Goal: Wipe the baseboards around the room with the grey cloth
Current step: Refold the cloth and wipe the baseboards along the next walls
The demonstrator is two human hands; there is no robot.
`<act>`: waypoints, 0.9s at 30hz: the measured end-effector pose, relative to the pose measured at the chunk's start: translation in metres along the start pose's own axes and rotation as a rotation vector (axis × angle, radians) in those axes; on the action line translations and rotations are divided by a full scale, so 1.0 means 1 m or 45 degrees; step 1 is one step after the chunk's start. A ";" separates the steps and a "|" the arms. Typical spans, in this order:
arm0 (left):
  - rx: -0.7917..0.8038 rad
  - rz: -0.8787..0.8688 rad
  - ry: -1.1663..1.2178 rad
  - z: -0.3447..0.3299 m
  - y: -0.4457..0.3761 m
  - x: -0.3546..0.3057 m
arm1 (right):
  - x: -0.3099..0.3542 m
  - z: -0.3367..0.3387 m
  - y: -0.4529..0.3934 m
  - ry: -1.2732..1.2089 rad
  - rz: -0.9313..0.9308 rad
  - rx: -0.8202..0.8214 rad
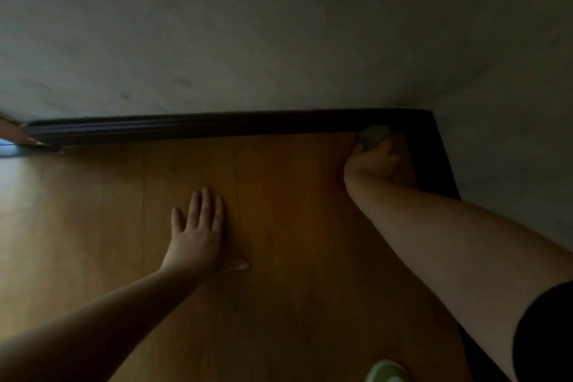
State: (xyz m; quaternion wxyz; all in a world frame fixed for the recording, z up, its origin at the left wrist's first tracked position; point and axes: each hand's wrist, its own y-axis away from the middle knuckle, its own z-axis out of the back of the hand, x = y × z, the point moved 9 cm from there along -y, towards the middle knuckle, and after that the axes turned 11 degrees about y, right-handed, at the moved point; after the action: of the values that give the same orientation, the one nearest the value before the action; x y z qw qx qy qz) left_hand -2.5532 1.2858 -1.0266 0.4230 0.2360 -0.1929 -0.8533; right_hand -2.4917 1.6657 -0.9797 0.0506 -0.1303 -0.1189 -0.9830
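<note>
Right hand: the right hand [373, 161] grips a bunched grey cloth [373, 135], fingers curled round it.
Cloth: pressed against the dark wooden baseboard [217, 124], near the room's corner.
Left hand: the left hand [198, 232] lies flat, fingers spread, on the orange-brown wooden plank floor [279, 226], well apart from the baseboard.

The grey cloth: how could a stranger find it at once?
Follow the dark baseboard along the wall to the right corner. There the right hand grips the grey cloth against the baseboard: a pale wad, lighter than the baseboard.
</note>
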 end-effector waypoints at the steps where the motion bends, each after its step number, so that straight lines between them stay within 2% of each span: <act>1: -0.010 0.005 0.010 0.003 0.000 -0.001 | 0.008 -0.004 0.013 0.013 0.040 -0.004; 3: 0.000 -0.004 -0.021 0.005 0.001 -0.002 | 0.026 -0.017 0.049 0.044 0.190 0.022; 6: -0.035 -0.034 -0.035 0.009 0.007 -0.002 | 0.065 -0.048 0.113 0.025 0.408 0.174; 9: 0.018 -0.024 -0.066 0.007 0.008 0.000 | 0.093 -0.062 0.151 -0.023 0.485 0.307; 13: 0.065 -0.136 -0.107 0.018 0.008 0.011 | 0.094 -0.057 0.160 0.029 0.698 0.296; 16: 0.023 -0.061 -0.160 0.034 0.015 0.044 | 0.071 -0.050 0.135 0.045 0.611 0.197; 19: -0.055 0.110 -0.019 0.043 0.025 0.081 | 0.055 -0.042 0.116 0.036 0.462 0.139; 23: -0.037 0.179 0.097 0.048 0.035 0.098 | 0.071 -0.042 0.122 0.002 0.356 0.220; 27: 0.085 0.236 0.171 0.042 0.039 0.094 | 0.087 -0.042 0.140 0.012 0.249 0.325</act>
State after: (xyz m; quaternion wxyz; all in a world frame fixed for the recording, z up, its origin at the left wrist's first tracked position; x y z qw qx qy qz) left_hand -2.6025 1.1924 -0.9941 0.5039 0.2878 -0.2132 -0.7860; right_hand -2.5674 1.5145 -0.9650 0.1627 -0.1291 -0.2296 -0.9509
